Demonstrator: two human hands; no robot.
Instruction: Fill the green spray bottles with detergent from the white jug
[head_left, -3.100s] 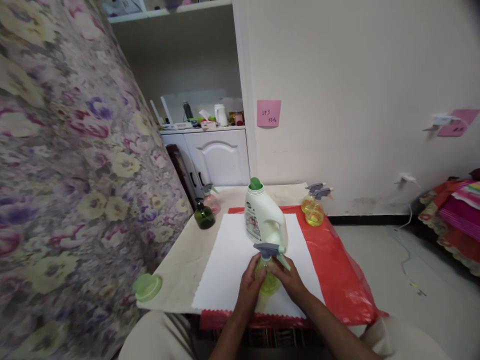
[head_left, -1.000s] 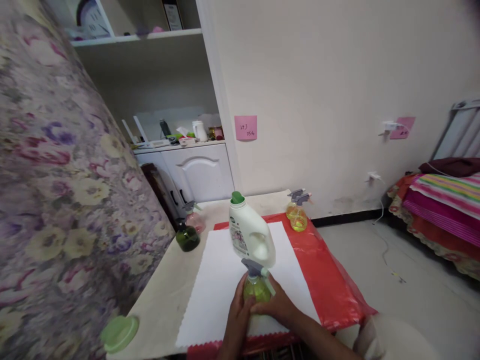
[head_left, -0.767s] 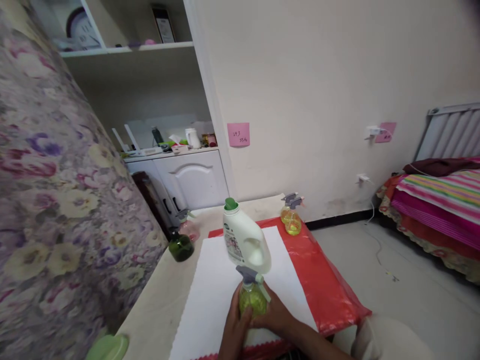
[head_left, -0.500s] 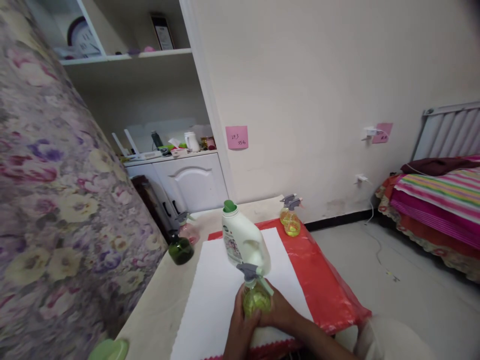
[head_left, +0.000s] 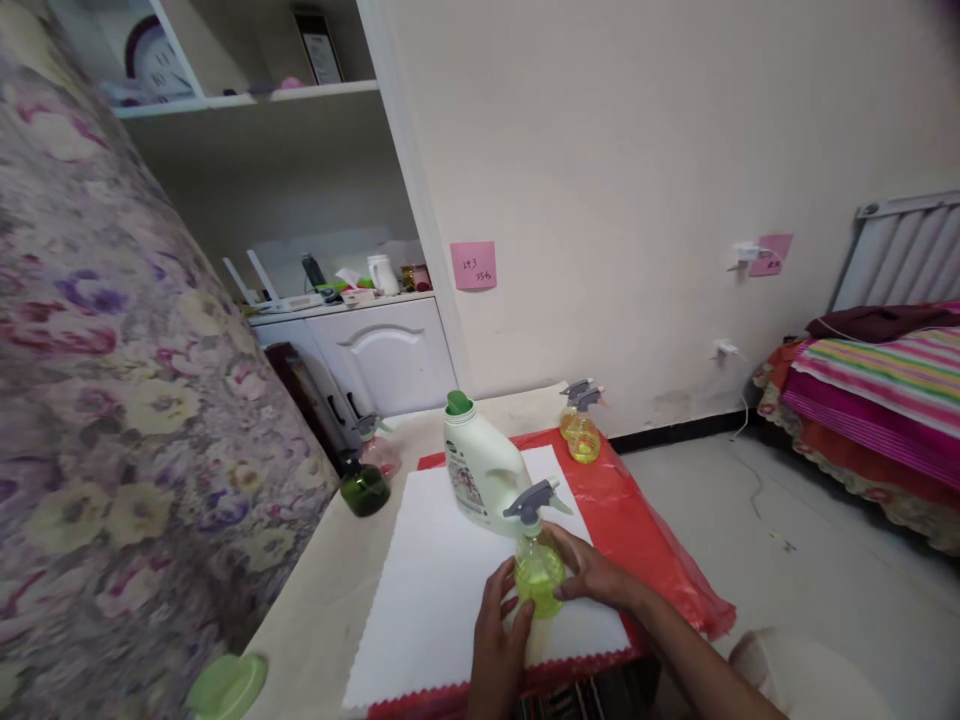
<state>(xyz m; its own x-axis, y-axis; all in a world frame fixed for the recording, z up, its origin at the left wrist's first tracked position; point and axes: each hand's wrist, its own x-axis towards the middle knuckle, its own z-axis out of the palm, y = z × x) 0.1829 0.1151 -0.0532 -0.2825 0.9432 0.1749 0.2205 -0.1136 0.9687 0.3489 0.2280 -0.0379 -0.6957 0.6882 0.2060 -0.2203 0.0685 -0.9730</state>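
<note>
Spray bottle: upright on the white sheet, near the tabletop's front edge, trigger head on.
Left hand: fingers curled around its body.
Right hand: fingers wrapped on its other side.

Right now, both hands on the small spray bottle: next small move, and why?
Probably set it down upright on the white sheet. The spray bottle, gray trigger head on, sits between the left hand and right hand, just in front of the detergent jug.

Spray bottle on sheet, before jug.
</note>
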